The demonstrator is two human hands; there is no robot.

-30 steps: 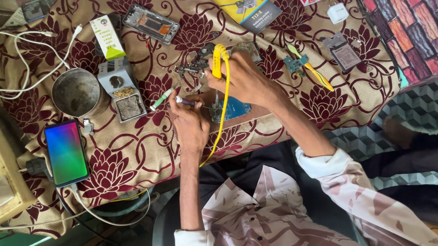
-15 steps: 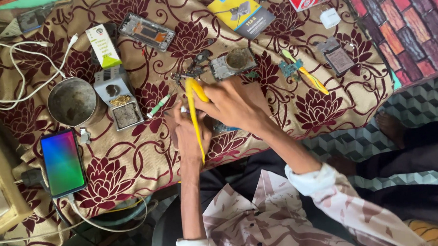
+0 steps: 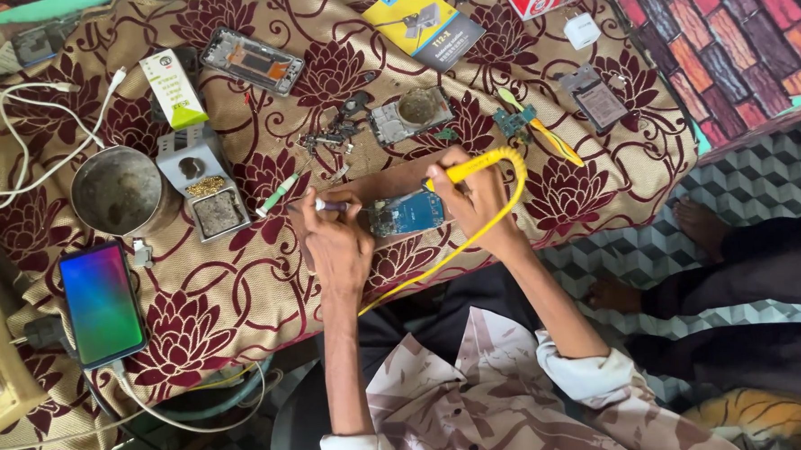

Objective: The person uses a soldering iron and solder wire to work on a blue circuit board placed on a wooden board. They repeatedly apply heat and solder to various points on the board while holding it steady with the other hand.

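My left hand [image 3: 334,241] pinches a small white stick-like piece [image 3: 329,204] beside an opened phone with a blue board [image 3: 404,213] that lies on the floral cloth [image 3: 241,286]. To the right of the board, my right hand [image 3: 473,202] grips a yellow soldering iron [image 3: 472,166]. Its tip points left toward the board's upper edge. The yellow cord [image 3: 456,250] loops around my right wrist and runs down toward my lap.
A metal cup [image 3: 118,190], a grey iron stand with sponge [image 3: 205,184] and a lit phone [image 3: 102,303] sit on the left, with white cables [image 3: 28,151]. Phone parts, a green-white box [image 3: 171,86] and a yellow-blue pack [image 3: 423,21] lie behind. Another person's feet [image 3: 699,225] are at the right.
The yellow iron swung from pointing down across my hands to lying level, tip toward the blue board. Both hands settled beside the board, and the view shifted slightly.
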